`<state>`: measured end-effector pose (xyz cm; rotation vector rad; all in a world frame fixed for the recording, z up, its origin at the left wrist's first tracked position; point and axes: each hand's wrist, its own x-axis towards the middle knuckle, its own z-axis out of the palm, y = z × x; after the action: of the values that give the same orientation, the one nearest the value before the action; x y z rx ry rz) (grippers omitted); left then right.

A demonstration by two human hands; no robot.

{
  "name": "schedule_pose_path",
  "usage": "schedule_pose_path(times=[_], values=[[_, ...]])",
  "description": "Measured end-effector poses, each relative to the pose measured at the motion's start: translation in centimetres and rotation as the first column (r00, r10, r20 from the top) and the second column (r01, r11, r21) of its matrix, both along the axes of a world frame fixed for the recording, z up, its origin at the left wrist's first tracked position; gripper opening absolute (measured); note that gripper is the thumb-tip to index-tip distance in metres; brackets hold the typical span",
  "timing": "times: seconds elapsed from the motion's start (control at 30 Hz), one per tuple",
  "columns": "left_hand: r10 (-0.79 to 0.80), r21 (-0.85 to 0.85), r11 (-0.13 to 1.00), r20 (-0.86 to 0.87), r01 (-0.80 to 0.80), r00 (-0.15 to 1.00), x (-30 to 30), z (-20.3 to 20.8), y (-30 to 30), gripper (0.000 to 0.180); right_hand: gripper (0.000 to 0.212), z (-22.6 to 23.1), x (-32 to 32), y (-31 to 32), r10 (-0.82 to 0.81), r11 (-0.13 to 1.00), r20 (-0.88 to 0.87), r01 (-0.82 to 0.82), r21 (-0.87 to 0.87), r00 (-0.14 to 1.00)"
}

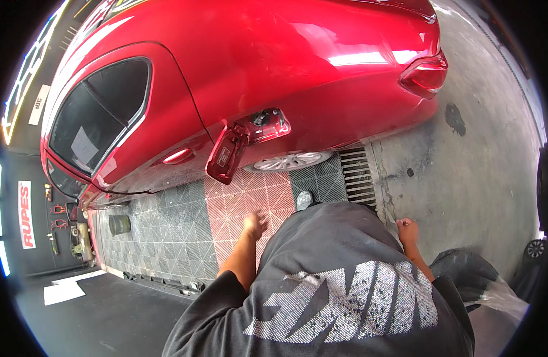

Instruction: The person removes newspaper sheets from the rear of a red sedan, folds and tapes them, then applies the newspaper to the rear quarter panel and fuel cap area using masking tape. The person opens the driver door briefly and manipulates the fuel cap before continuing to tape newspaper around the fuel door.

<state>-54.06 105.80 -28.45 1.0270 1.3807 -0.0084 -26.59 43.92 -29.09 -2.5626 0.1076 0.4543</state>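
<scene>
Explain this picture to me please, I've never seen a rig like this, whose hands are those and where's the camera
There is no machine: these are someone's own bare hands. The single picture comes from a fisheye camera worn on the head, looking down, so straight edges bend. The left hand shows against red floor tiles, blurred, seemingly holding nothing. The right hand is curled beside the dark shirt; I cannot tell whether it pinches something small. Ahead stands a red car with its fuel flap open. Farther left stands a dark bucket; a drain grate is set into the floor.
</scene>
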Motion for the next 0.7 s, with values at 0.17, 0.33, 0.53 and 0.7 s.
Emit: schedule_pose_path(times=[0.17,0.33,0.53,0.7], values=[[0.801,-0.716,0.590,0.575,-0.373,0.165,15.4,9.2,6.4,0.074,0.022,2.3,1.4,-1.6,0.232,0.973,0.056,-0.231,-0.024,0.971],[0.688,-0.700,0.502,0.679,-0.507,-0.257,20.5,10.2,5.0,0.077,0.022,3.8,5.2,-3.7,0.196,0.980,-0.009,-0.196,-0.034,0.981],[0.703,-0.807,0.403,0.575,-0.432,-0.419,21.4,8.8,4.5,0.086,0.022,8.0,7.9,-5.6,0.264,0.958,-0.024,-0.265,-0.111,0.964],[0.754,-0.827,0.394,0.540,-0.401,-0.373,16.0,14.4,1.8,0.113,0.022,5.6,9.4,-9.1,0.250,0.960,-0.079,-0.257,-0.112,0.965]])
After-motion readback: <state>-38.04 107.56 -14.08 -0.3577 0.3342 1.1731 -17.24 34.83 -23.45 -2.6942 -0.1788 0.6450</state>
